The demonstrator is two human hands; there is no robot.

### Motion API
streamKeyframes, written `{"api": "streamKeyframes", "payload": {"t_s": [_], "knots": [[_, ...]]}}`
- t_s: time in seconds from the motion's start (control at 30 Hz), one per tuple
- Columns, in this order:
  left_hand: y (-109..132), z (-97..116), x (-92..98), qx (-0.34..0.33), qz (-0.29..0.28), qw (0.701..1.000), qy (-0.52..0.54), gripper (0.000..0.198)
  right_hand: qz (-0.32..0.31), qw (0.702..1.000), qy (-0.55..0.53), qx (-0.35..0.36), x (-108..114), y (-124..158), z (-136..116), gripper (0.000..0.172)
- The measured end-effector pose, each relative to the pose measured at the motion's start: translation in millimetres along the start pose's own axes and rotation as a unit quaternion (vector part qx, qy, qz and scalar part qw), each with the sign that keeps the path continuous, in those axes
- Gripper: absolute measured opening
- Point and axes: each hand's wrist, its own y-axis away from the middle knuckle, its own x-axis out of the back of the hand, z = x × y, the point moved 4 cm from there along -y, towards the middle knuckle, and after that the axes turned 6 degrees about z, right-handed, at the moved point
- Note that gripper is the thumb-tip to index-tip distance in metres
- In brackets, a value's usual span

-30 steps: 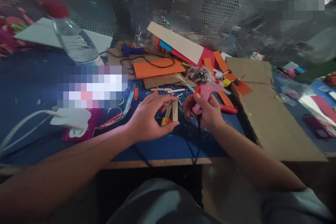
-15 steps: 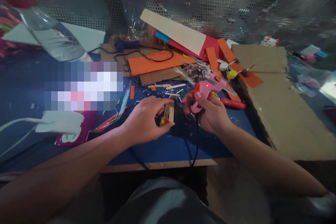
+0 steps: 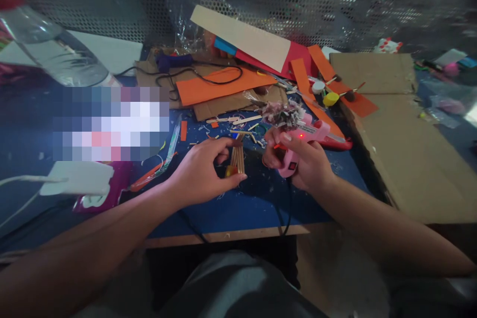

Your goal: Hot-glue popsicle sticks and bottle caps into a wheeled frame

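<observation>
Between the thumb and fingers of my left hand (image 3: 203, 166) is a small bundle of thin wooden sticks (image 3: 238, 159), set side by side. Something yellow-orange shows at its lower left, partly hidden by the hand. My right hand (image 3: 307, 161) is wrapped round the handle of a pink hot glue gun (image 3: 294, 151) with a lit red light. A black cord hangs from the handle. Just beyond the glue gun is a shaggy grey-and-white tuft (image 3: 283, 113), whose kind I cannot make out. Loose sticks and scraps (image 3: 244, 120) lie past the bundle.
Orange sheets (image 3: 219, 85) and cardboard (image 3: 428, 159) lie at the back and right. A water bottle (image 3: 63, 52) leans at the left, near a white plug block (image 3: 76, 179). A red-handled tool (image 3: 341, 143) lies behind my right hand. The table's front edge (image 3: 231, 236) is close to me.
My right hand has tilted the glue gun and moved it slightly right and down, so its switch now shows. My left hand keeps the stick bundle, now leaning a little more. The view has shifted slightly.
</observation>
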Motion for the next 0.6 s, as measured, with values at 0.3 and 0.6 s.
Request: {"api": "streamKeyframes", "payload": {"t_s": [0.3,0.6], "knots": [[6.3,9.5,12.1,-0.085,0.107,0.987,0.086,0.058,-0.059,0.998,0.009,0.022,-8.3,5.3,-0.8,0.042],[7.5,9.2,1.0,-0.151,-0.012,0.988,0.023,0.052,-0.025,1.0,-0.003,0.014,-9.2,3.5,1.1,0.036]]}}
